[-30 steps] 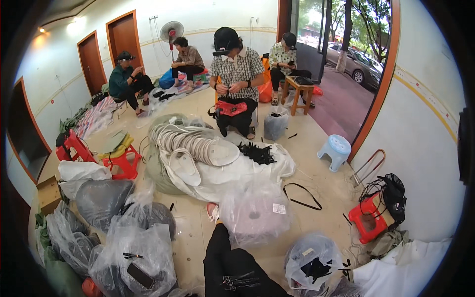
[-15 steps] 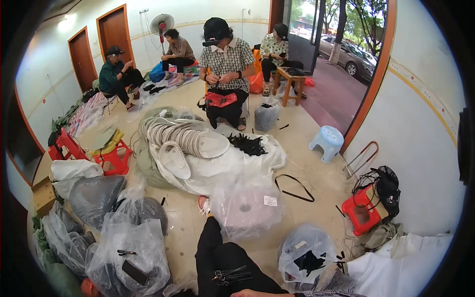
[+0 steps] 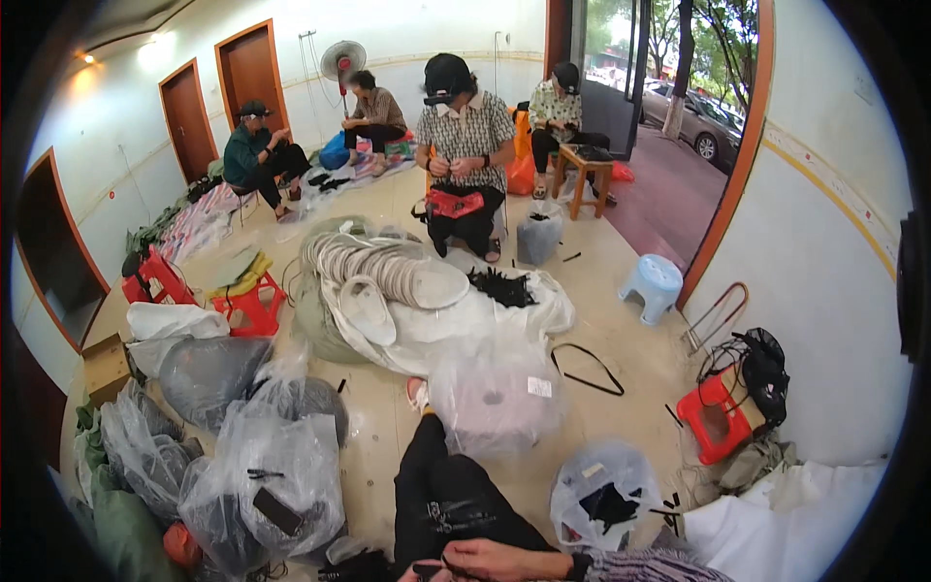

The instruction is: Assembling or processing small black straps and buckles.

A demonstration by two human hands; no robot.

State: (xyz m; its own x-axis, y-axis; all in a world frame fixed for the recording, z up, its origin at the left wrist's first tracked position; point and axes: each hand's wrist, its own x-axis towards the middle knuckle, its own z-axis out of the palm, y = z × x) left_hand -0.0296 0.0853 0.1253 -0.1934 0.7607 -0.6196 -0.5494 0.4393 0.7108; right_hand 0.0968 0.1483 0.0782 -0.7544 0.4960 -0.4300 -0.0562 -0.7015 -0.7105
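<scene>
The person's hands (image 3: 465, 565) are sitting at the bottom edge over the black-trousered lap (image 3: 446, 495), pinching a thin black strap piece (image 3: 432, 569); whether both hands grip it is unclear. Holding it taut seems wise.

— Where are the soles (image 3: 373, 267)?

— Stacked on the sheet (image 3: 465, 325) mid-floor, straps (image 3: 501, 288) just right of them. A seated person (image 3: 467, 145) is behind that pile.

— And nearer?

— A plastic bag (image 3: 495, 398) sits before the sheet, beside the outstretched leg (image 3: 441, 485). More bags (image 3: 262, 475) lie left; a stool (image 3: 652, 283) stands right, by the wall.
</scene>
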